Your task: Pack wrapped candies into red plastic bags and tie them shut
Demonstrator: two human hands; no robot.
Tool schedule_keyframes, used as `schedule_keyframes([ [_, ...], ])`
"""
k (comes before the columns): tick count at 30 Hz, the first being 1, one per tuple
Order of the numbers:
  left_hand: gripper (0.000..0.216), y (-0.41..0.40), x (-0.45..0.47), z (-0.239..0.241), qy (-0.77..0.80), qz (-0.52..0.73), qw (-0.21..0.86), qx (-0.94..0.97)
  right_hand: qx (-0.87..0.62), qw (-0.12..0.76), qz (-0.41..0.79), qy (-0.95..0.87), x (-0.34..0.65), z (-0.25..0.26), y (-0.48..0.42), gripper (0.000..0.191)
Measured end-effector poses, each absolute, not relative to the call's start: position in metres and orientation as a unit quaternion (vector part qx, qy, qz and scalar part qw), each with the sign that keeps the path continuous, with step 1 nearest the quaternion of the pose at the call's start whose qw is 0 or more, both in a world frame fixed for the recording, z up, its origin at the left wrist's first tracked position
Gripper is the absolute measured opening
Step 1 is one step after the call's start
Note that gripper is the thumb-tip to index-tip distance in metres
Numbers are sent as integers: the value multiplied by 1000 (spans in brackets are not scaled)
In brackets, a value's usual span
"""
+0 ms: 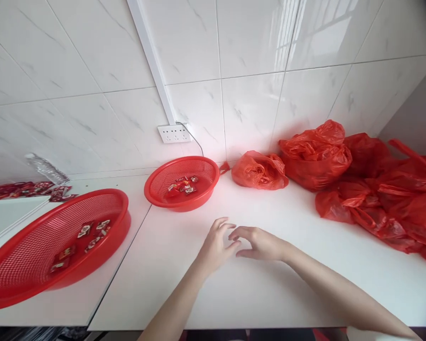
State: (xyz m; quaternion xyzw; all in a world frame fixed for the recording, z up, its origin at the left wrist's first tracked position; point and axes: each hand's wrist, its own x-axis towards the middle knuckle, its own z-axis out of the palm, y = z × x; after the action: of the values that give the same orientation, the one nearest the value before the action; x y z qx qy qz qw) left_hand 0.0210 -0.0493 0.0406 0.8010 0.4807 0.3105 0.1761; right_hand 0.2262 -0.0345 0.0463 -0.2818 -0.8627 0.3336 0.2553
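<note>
My left hand (pixel 216 247) hovers over the white table (pixel 152 265), its fingers curved and apart with nothing in them. Facing it from the right is my right hand (pixel 261 244), also empty, thumb and fingers spread. The fingertips of the two come close together; whether they touch, I cannot tell. Beyond them, near the wall, stands a small red mesh basket (pixel 173 205) with several small wrapped snacks (pixel 182 185) in it. A larger red basket (pixel 24 265) at the left holds several more wrapped packets (pixel 84 230).
Knotted red plastic bags (pixel 315 161) are heaped along the right side, a smaller bag (pixel 259 170) beside them. Far left are a white tray (pixel 14 215), a pile of red packets (pixel 24 189) and a clear plastic bottle (pixel 48 168). A power socket (pixel 173 134) sits on the tiled wall.
</note>
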Motion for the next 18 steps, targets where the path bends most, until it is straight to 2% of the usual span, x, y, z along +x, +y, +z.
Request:
schedule_keyframes([
  [4,38,-28,9,53,491,374,184,765,-316,351,335,-815,197,42,-18,25],
  [6,32,-15,1,49,473,413,197,753,-332,346,313,-820,201,49,-4,24],
  [9,24,4,-9,18,491,367,292,734,-473,310,227,-793,229,55,33,8],
  [11,22,14,-11,-9,515,338,327,717,-593,339,172,-710,259,52,68,13],
  [13,22,20,-11,-29,503,315,332,733,-647,355,143,-659,287,48,106,19],
  [18,22,26,-12,-37,501,312,335,734,-667,392,117,-623,310,32,177,25],
])
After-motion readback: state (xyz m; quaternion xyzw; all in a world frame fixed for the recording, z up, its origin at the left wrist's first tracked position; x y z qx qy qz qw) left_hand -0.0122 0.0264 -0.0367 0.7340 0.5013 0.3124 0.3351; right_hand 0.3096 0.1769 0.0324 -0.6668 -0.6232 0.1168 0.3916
